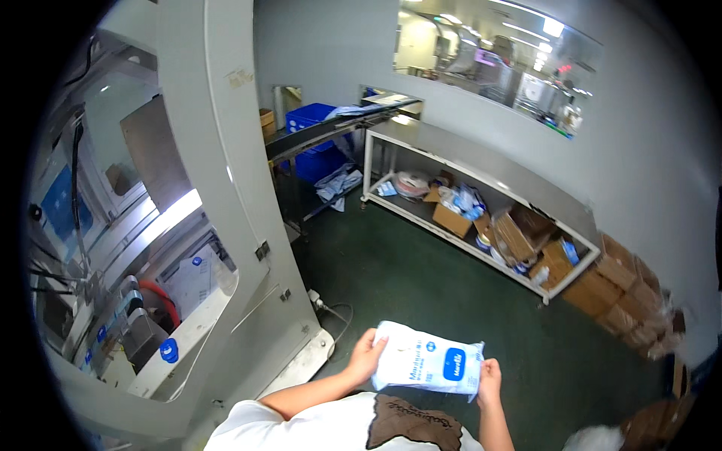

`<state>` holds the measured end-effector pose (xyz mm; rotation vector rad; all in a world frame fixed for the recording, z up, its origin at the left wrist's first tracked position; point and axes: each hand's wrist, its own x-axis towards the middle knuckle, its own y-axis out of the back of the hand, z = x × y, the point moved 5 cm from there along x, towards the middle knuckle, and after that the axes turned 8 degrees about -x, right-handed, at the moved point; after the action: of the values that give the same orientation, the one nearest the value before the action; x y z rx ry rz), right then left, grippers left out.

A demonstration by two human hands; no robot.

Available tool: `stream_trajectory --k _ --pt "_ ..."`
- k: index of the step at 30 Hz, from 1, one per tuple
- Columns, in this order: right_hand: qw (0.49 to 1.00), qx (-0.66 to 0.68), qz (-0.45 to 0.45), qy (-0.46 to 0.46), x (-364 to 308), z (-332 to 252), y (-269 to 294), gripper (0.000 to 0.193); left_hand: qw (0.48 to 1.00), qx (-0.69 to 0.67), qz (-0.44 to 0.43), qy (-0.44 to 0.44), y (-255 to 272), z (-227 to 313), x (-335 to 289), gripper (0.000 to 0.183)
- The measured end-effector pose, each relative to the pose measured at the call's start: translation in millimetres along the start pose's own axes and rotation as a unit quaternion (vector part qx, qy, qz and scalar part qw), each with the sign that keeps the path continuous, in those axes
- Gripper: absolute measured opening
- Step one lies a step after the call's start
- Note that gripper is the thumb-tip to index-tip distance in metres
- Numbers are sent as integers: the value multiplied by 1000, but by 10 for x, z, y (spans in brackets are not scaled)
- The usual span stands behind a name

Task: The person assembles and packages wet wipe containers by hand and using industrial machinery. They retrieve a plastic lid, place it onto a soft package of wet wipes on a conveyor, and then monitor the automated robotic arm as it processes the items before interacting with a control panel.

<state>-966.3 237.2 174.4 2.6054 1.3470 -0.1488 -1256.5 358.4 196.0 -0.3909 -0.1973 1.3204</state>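
Observation:
A white and pale-blue soft plastic pack (410, 361) with a dark-blue label is held level in front of my body. My left hand (366, 356) grips its left end, the thumb lying on top and the fingers underneath. At the opposite end, my right hand (489, 380) pinches the crimped edge between thumb and fingers. The undersides of the pack and most of my fingertips are hidden.
A large pale machine (226, 180) with an open bay stands on the left. Ahead are a conveyor (323, 137), blue crates (308, 116) and a steel-topped bench (481, 165) with cartons on its shelf. Stacked cardboard boxes (620, 293) line the right wall. A cable (342, 316) lies beside the machine base.

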Motion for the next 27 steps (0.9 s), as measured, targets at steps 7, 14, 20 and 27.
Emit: stream_trajectory --k 7,14,20,27 --pt "987 -36 -143 59 2249 -671 -1421 12 981 5 157 -116 454 271 1593 13" --pt "990 -36 -125 60 4155 -990 -2001 11 972 148 155 -95 547 148 3817 14" --pt "988 2 -149 34 5712 -1432 -2602 12 991 80 82 -74 411 334 5611 13" --pt "943 -43 -318 88 7883 -1645 -4545 10 971 -35 195 -133 954 885 7178 10"
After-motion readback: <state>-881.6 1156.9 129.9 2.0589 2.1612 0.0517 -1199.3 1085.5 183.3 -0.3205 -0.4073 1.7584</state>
